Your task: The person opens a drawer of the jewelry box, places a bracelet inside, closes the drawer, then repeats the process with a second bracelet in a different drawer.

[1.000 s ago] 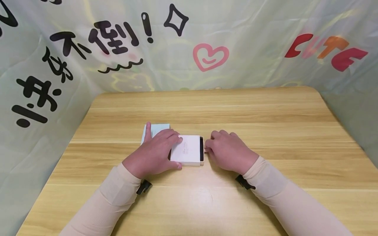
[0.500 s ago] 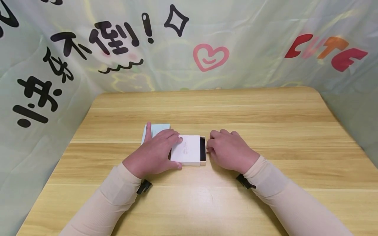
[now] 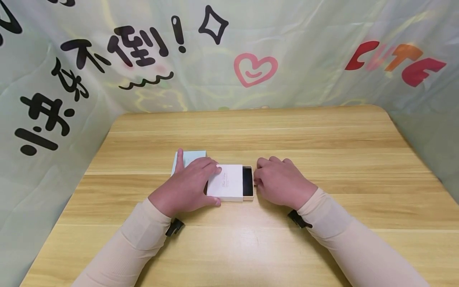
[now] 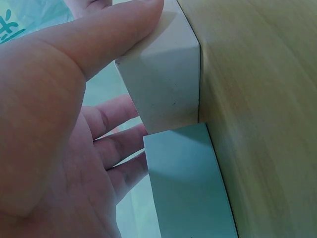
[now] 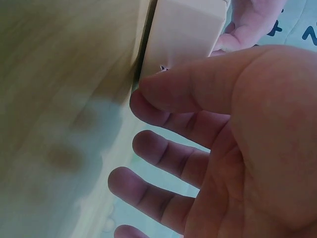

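Note:
A small white drawer-style box (image 3: 226,181) with faint print on top lies on the table. Its inner tray (image 3: 248,183), pale-rimmed with a black inside, sticks out partway on the right. My left hand (image 3: 188,183) grips the outer sleeve, thumb on the near side and fingers over the far side. At the tray's right end, thumb and index finger of my right hand (image 3: 281,181) pinch a small pull tab, mostly hidden by the fingertips; the right wrist view shows the pinch against the tray's end wall (image 5: 185,34).
A light blue box (image 3: 195,156) lies just behind and left of the white one, partly covered by my left hand; in the left wrist view it appears close beside the white box. The wooden table (image 3: 322,135) meets a printed cloth backdrop (image 3: 305,59).
The tray has slid further right out of the white sleeve, showing more black inside. My right hand has moved slightly right with it, while my left hand has stayed in place.

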Available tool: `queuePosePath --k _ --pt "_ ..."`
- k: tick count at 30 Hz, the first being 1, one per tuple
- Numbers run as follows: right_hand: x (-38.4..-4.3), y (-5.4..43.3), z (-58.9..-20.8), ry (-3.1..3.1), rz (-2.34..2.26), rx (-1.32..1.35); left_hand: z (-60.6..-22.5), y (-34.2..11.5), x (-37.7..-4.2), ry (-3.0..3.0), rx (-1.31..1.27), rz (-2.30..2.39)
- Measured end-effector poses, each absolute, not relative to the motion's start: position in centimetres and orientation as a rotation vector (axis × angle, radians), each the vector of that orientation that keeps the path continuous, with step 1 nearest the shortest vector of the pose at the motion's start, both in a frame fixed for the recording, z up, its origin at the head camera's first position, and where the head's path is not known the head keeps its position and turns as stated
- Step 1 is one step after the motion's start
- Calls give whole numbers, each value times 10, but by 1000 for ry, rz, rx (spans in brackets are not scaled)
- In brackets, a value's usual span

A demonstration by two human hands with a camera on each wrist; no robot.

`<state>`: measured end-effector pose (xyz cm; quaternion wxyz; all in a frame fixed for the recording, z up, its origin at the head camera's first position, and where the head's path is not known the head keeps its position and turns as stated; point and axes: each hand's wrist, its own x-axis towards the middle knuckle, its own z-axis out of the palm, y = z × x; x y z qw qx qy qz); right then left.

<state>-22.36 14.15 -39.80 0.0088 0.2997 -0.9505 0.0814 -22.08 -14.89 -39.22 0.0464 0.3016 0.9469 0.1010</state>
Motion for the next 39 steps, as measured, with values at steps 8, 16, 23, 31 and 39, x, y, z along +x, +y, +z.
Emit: queuePosePath --k 8,16,23,31,39 --pt "-224 144 -393 -2995 245 926 -392 -151 -221 2889 924 319" --pt "-224 147 -392 -3027 199 906 -391 -150 -221 2881 915 313" --pt "-226 150 -390 -3077 172 884 -391 -150 -221 2878 913 311" --pt "-227 154 -390 -3094 126 880 -393 -150 -221 2880 923 303" --pt "-229 156 -385 -3136 134 849 -392 -150 -221 2879 907 306"
